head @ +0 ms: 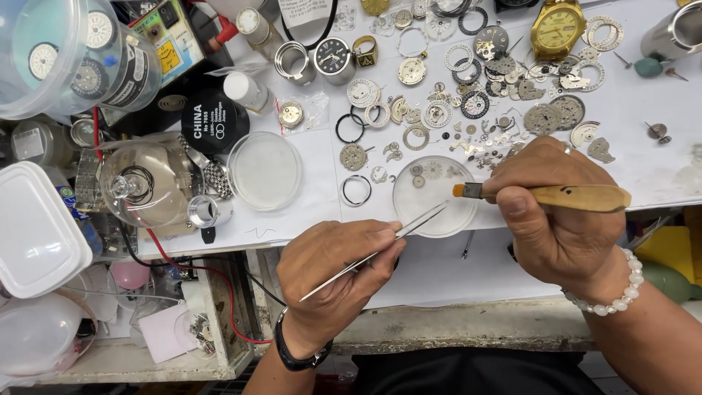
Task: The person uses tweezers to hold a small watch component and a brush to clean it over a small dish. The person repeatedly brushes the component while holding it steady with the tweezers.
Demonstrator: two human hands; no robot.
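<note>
Tabletop (658, 168) first: it is covered in white paper and crowded with watch parts, too many gears, plates and rings to count. Two clear round dishes (265, 170) lie on it, one left of centre and one directly under the tools. At the far left stand a clear plastic tub (51, 58), a white lidded box (33, 230) and a glass dome (142, 183). One gold wristwatch (557, 28) lies at the top right, and a black round tin (212, 121) sits left of the near dish.

The person's right hand (559, 219), with a bead bracelet at the wrist, has its grip pressed around one wooden-handled brush (556, 195). The brush's long axis runs nearly level, left to right, with its orange bristle tip pointing left over the working dish (431, 212).

The left hand (336, 274), wearing a black wristband, pinches one pair of steel tweezers (380, 252) between thumb and fingers. The tweezers lie on a slant, their points aimed up and right and resting at the lower edge of the same dish, just below the brush tip. A few tiny gears lie inside that dish.
</note>
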